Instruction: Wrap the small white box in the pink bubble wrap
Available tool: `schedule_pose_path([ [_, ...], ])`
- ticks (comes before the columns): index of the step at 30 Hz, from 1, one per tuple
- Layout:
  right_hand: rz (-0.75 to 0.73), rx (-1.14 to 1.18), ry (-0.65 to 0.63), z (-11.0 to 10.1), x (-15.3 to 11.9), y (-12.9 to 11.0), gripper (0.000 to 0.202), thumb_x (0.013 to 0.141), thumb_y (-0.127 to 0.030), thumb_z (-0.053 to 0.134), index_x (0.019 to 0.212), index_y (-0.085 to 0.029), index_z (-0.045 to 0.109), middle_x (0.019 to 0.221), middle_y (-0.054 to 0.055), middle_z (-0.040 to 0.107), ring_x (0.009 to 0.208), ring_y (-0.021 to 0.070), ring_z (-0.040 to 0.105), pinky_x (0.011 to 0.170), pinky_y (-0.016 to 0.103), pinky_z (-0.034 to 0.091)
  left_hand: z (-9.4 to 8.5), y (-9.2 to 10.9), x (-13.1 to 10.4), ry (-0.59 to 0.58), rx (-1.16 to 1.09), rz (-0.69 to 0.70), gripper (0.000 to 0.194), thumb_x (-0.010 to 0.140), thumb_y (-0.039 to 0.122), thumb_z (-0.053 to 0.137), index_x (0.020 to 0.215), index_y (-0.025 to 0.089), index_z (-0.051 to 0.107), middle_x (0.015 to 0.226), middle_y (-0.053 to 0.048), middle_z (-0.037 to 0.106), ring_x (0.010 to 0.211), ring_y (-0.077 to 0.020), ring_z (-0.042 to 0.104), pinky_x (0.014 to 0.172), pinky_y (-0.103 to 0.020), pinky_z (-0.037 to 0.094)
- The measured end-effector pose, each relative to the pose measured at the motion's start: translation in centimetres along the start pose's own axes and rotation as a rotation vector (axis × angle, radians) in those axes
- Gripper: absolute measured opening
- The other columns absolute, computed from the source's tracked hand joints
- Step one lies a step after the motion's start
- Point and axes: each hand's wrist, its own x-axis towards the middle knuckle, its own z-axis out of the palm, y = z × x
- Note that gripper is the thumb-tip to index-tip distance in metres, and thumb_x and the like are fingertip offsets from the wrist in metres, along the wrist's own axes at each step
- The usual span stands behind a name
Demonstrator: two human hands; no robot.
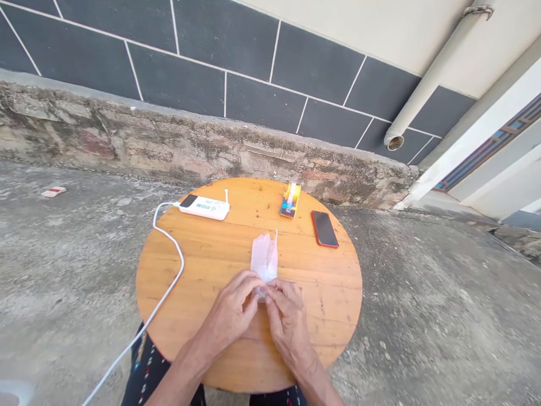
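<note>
While the left hand (234,304) and right hand (289,316) pinch the near end of the thin pink wrap (264,256) on the wooden table (329,293), a soft, even touch would likely keep it from tearing.

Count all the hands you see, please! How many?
2: at the near end of the pinkish plastic, the left hand is on the left, the right hand on the right. No others show.

single head-worn view from the near side of the wooden table (329,299), facing forward and steeply down, left hand (234,304) and right hand (289,316) close in below centre, tiled wall (240,39) farther off up top (aslant, I notice)
</note>
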Motion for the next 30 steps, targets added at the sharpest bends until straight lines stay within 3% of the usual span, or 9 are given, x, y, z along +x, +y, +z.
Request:
schedule_pose_path([
  [6, -0.111, -0.249, -0.102, -0.5, -0.3, -0.4, 0.04, 0.082, -0.005, 0.045, 0.116, -0.021, 0.061, 0.107, 0.007, 0.061, 0.085, 0.0215, 0.049, 0.073, 0.037, 0.034, -0.2, 0.6, 0.0, -0.01, -0.038, -0.068, 0.02, 0.084, 0.008, 0.043, 0.09, 0.02, 0.057, 0.094, -0.003, 0.061, 0.092, -0.0163, 0.057, 0.083, -0.028, 0.046],
  [10, -0.144, -0.281, -0.098, -0.7, -0.4, -0.5, 0.044, 0.08, -0.003, 0.043, 0.117, -0.02, 0.06, 0.112, 0.008, 0.06, 0.087, 0.0229, 0.048, 0.075, 0.038, 0.034, 0.1, 1.0, 0.1, 0.031, -0.022, -0.141, 0.015, 0.083, 0.012, 0.047, 0.09, 0.02, 0.058, 0.091, -0.003, 0.062, 0.09, -0.0179, 0.057, 0.081, -0.031, 0.046],
  [16, -0.089, -0.038, -0.146, -2.0, 0.1, -0.1, 0.049, 0.075, 0.001, 0.041, 0.111, -0.024, 0.063, 0.112, 0.005, 0.063, 0.094, 0.0214, 0.053, 0.082, 0.037, 0.039, 0.2, 1.0, 0.5, -0.017, -0.042, -0.198, 0.01, 0.085, 0.022, 0.051, 0.089, 0.021, 0.06, 0.091, -0.004, 0.063, 0.091, -0.0195, 0.056, 0.082, -0.033, 0.046],
  [23, 0.048, 0.183, -0.204, -3.3, 1.5, 1.6, 0.041, 0.082, -0.002, 0.041, 0.116, -0.022, 0.052, 0.103, 0.003, 0.07, 0.1, 0.0188, 0.059, 0.09, 0.035, 0.04, 0.3, 1.1, 0.8, -0.015, 0.038, -0.201, 0.016, 0.08, 0.012, 0.05, 0.088, 0.021, 0.061, 0.089, -0.002, 0.063, 0.089, -0.018, 0.057, 0.081, -0.031, 0.046],
  [30, 0.056, 0.213, -0.264, -3.0, 2.2, 2.3, 0.037, 0.08, -0.005, 0.052, 0.112, -0.023, 0.056, 0.102, 0.001, 0.07, 0.094, 0.0183, 0.061, 0.086, 0.035, 0.042, 0.9, 0.9, 0.7, 0.026, 0.08, -0.125, 0.021, 0.079, 0.007, 0.047, 0.074, 0.019, 0.063, 0.087, -0.002, 0.063, 0.088, -0.0164, 0.058, 0.08, -0.029, 0.045],
])
